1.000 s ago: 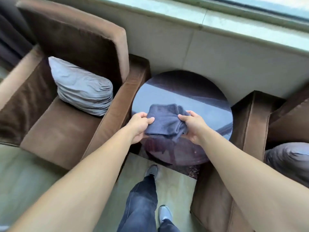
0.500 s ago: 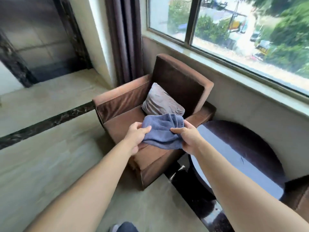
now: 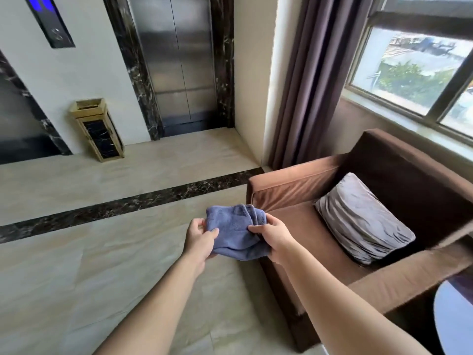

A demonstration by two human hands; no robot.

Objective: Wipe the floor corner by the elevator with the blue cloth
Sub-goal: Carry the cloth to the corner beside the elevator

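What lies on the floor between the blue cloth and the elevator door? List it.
Head view: bare tile floor crossed by one dark marble strip; nothing else stands between the blue cloth, held in both hands, and the elevator door.

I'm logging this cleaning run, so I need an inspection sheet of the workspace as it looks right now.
Surface: beige tiled floor with a dark marble strip; no dirt visible.
Job's things: blue cloth, bunched, held in the air; elevator doors closed; corner not yet reached.
Clutter: gold bin left of the elevator.
Grips: left hand and right hand both pinch the cloth.
Cables: nothing seen.
Surroundings: brown armchair with grey cushion, curtain, window.
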